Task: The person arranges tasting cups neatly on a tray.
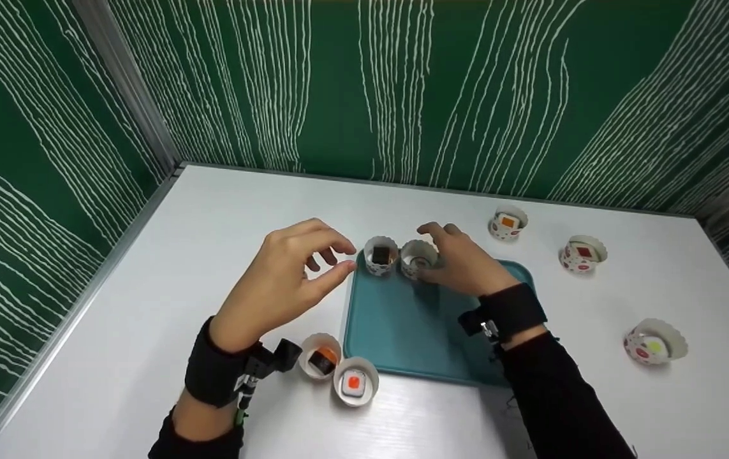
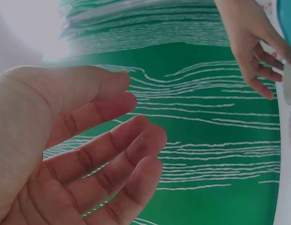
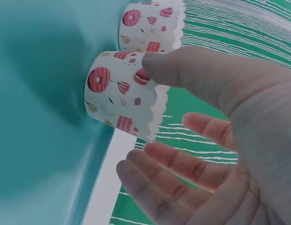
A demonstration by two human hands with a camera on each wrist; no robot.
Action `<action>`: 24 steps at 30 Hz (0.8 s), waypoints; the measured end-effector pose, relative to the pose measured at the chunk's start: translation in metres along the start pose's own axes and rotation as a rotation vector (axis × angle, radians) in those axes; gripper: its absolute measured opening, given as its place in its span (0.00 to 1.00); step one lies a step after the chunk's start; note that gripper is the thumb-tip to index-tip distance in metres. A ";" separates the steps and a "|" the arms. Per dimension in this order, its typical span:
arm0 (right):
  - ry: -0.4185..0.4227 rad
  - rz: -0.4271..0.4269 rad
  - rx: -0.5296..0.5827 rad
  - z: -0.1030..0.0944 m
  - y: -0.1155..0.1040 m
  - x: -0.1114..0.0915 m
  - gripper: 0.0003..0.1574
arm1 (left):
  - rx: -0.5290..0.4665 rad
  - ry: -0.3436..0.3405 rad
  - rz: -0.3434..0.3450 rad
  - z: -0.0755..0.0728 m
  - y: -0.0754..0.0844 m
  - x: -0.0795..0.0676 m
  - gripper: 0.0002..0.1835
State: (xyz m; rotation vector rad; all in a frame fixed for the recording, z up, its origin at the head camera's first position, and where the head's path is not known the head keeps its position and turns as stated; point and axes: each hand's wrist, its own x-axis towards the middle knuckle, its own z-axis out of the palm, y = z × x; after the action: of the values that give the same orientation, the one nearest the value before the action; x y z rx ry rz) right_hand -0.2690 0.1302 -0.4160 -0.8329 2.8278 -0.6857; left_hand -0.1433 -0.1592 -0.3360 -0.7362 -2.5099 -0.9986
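My right hand (image 1: 469, 264) is at a paper baking cup (image 1: 411, 264) at the back of the teal tray (image 1: 402, 328). In the right wrist view the thumb (image 3: 166, 68) overlaps the rim of this cup (image 3: 108, 91), which has red doughnut prints, while the other fingers are spread away from it. Right beside it, to the left, stands a second cup (image 1: 377, 268) with a dark sushi-like piece (image 1: 381, 255) inside. My left hand (image 1: 278, 274) hovers by the tray's back left corner, fingers bent loosely, with nothing between thumb and fingers.
Two cups with sushi-like pieces, one black and orange (image 1: 322, 361), one white and orange (image 1: 353, 383), stand by the tray's front left corner. Right of the tray are cups holding orange (image 1: 506, 224), red (image 1: 583, 254) and yellow (image 1: 655, 344) topped pieces. A green patterned wall (image 1: 332, 83) closes the back.
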 end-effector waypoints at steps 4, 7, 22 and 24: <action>0.017 -0.018 0.011 -0.003 0.001 -0.006 0.45 | 0.005 -0.005 -0.006 -0.001 -0.001 0.000 0.05; 0.024 -0.019 0.020 -0.006 0.002 -0.012 0.44 | 0.007 -0.011 -0.009 -0.001 -0.001 0.001 0.06; 0.068 -0.024 0.042 -0.020 -0.007 -0.046 0.44 | 0.034 -0.047 -0.047 -0.002 -0.006 0.001 0.08; 0.077 -0.030 0.042 -0.021 -0.010 -0.051 0.44 | 0.037 -0.050 -0.056 -0.002 -0.007 0.001 0.09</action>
State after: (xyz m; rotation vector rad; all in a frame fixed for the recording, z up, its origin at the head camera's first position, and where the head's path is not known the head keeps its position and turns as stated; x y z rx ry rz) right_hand -0.2264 0.1584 -0.3937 -0.8624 2.8629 -0.7949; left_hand -0.1476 -0.1642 -0.3382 -0.6920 -2.5980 -0.9603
